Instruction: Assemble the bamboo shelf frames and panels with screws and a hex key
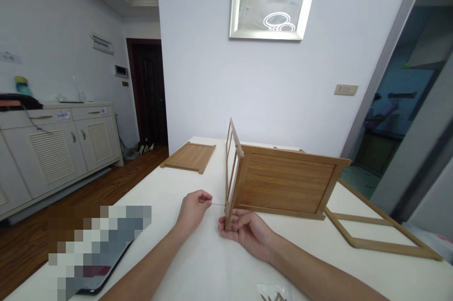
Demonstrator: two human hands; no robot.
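Bag of small hardware [278, 293] right at the near edge, and up at centre the slatted frame [231, 197] stands upright on the white table [205, 263], meeting the left end of a wooden panel [288, 180] on its long edge. Risk here: one shove from the thin tool [218, 204] could tip the frame or skew that corner, since only one hand steadies it (its tip could slip, too). Left hand [191, 209], fingertips pinched together on the tool; right hand [256, 235], fingers part-curled, clamped around the frame's near lower end. The two hands sit apart.
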